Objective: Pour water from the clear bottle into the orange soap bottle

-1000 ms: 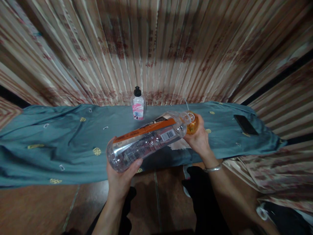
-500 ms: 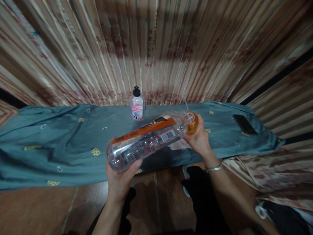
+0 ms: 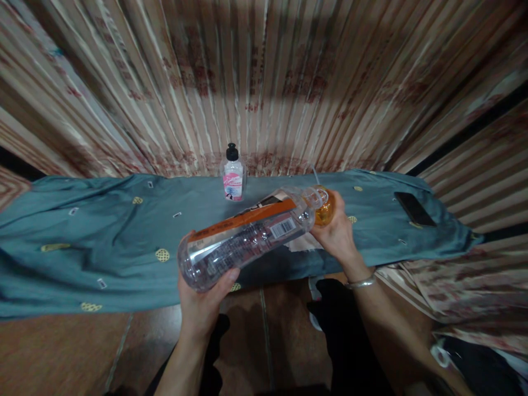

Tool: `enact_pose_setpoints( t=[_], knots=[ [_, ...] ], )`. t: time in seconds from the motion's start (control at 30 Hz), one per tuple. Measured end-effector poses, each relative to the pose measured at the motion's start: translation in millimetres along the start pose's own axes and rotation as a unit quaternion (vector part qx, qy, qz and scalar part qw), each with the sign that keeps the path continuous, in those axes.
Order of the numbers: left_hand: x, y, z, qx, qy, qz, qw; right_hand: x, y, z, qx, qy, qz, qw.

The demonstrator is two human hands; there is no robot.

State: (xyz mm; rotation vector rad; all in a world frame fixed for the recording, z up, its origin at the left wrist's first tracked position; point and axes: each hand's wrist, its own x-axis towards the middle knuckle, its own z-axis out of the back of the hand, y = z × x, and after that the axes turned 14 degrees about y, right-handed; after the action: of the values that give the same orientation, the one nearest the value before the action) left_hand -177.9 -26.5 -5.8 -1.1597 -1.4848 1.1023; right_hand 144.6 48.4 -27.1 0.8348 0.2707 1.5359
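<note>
A large clear plastic bottle (image 3: 247, 236) with an orange-and-white label and a barcode is held aslant above the cloth, its neck lower-looking end to the right. My left hand (image 3: 202, 300) is closed around its base. Fingers of my right hand (image 3: 336, 231) wrap an amber see-through container (image 3: 325, 212) right at the bottle's mouth; how the two meet is partly hidden. Behind them shows a thin pale tube (image 3: 315, 174). Beneath the right hand lies a pale paper or cloth piece (image 3: 304, 243). A small clear bottle (image 3: 233, 184) with a black cap and pink label stands upright beyond.
A teal patterned cloth (image 3: 103, 231) covers the narrow table. Toward its right end lies a black phone (image 3: 414, 209). Striped, flowered curtains (image 3: 256, 82) hang behind and at the sides. Below is a brown tiled floor (image 3: 243, 330).
Both hands keep their hold, and the clear bottle stays at nearly the same slant. The view has shifted very slightly.
</note>
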Motion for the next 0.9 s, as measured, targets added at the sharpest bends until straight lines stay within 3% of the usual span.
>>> enact_pose_setpoints(
  t=[0.6, 0.9],
  knots=[
    [0.4, 1.3, -1.3, -0.021, 0.034, 0.036, 0.999, 0.1, -5.5, -1.5, 0.003, -0.004, 0.015, 1.0],
    [-2.0, -0.9, -2.4, 0.028, 0.035, 0.05, 0.998, 1.6, -6.1, 0.1, 0.001, -0.008, 0.014, 1.0]
  ],
)
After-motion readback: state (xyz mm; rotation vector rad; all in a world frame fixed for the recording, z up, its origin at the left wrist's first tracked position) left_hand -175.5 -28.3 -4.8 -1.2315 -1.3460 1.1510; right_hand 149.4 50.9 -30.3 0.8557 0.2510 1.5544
